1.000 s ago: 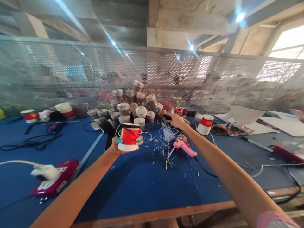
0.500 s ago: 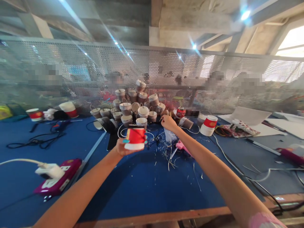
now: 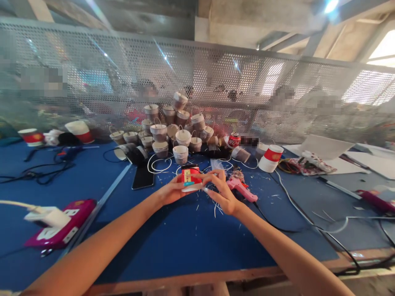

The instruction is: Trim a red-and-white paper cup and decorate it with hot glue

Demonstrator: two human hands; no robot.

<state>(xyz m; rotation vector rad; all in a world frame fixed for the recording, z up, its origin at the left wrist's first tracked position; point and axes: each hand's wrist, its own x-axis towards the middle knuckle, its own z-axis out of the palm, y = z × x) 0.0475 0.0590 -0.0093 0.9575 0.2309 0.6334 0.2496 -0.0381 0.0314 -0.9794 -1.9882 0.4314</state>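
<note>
My left hand is closed around a red and white paper cup with a dark upper rim, held above the blue table. A yellow label and a teal fingernail show on the near side. At the cup's right side is my right hand, its fingers apart and curved. The fingertips reach the cup's edge; whether they press on it I cannot tell. Just right of this hand lies a pink glue gun. Behind the cup, a pile of small grey-brown buckets with white rims and wire handles is stacked.
A black phone lies left of centre and a purple power strip at left. White wire loops, clippings and cables spread over the table. A red can and red-white cups stand farther back, before a perforated metal screen.
My right hand has come back from beside the bucket pile to the cup, its fingers spreading. My left hand has shifted right with the cup. The view has tilted down slightly.
</note>
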